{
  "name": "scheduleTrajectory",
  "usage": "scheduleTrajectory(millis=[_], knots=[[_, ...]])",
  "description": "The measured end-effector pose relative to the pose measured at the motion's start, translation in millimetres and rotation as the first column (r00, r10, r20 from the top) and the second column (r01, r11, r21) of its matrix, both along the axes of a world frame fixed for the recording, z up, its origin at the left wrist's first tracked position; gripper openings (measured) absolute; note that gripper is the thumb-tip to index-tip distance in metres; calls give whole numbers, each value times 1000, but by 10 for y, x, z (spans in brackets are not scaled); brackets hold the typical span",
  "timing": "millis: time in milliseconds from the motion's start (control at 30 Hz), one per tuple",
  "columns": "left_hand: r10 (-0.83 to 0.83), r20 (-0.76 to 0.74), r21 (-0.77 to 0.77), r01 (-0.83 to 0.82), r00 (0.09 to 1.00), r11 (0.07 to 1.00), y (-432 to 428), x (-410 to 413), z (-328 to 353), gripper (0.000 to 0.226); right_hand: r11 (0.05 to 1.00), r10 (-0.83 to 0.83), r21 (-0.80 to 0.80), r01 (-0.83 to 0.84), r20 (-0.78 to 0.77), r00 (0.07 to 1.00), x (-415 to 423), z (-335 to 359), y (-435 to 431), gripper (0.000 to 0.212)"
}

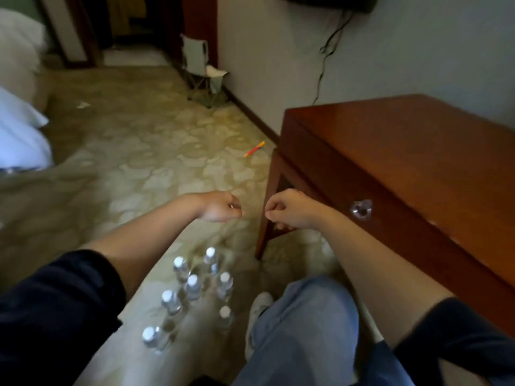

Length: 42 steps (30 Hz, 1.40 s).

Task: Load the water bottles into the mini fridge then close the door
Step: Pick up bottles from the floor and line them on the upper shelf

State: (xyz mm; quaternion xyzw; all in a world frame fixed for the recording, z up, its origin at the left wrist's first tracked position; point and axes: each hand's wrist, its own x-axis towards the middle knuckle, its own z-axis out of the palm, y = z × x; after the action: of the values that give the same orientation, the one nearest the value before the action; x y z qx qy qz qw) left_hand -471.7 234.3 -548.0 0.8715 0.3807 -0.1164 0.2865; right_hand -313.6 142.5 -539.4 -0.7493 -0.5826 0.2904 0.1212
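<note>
Seven white-capped water bottles (192, 285) stand upright in a cluster on the patterned carpet (156, 151), just left of the person's jeans-clad knee (301, 316). Left hand (220, 208) and right hand (284, 208) are held out beyond the bottles, near each other but not touching. Both are clenched, fingers curled, gripping nothing. Wooden table (404, 151) with a glass drawer knob (361, 209) is on the right.

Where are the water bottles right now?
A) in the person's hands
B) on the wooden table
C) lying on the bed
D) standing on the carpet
D: the water bottles stand upright in a cluster on the carpet, while the left hand and right hand hold nothing.
</note>
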Motion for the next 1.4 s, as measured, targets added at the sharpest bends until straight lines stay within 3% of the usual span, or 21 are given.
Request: scheduleTrajectory(millis=[233, 433, 600, 767, 967, 1233, 1400], knots=[[223, -32, -157, -225, 974, 961, 281, -695, -1094, 36, 969, 91, -213, -122, -152, 984, -444, -1028, 400, 20], [530, -42, -317, -514, 847, 797, 230, -1053, -2019, 25, 930, 73, -330, -159, -258, 963, -654, -1797, 604, 22], [621, -86, -326, -611, 779, 721, 43, -947, -2565, 36, 919, -22, -385, -87, -271, 962, -660, -2359, 578, 23], [624, -151, -357, -631, 767, 689, -100, -679, -3066, 46, 868, -48, -492, -68, -220, 974, -408, -2737, 509, 22], [582, -229, -408, -620, 780, 670, -183, -258, -3512, 45, 875, -140, -484, 13, -226, 964, -314, -2996, 782, 22], [454, -387, -248, -565, 803, 787, -248, -40, -4013, 54, 875, -198, -482, 43, -274, 941, -186, -3203, 1049, 21], [324, -458, -175, -441, 828, 880, -266, 45, -4207, 54, 870, -184, -493, 27, -272, 945, -53, -3273, 1026, 20]])
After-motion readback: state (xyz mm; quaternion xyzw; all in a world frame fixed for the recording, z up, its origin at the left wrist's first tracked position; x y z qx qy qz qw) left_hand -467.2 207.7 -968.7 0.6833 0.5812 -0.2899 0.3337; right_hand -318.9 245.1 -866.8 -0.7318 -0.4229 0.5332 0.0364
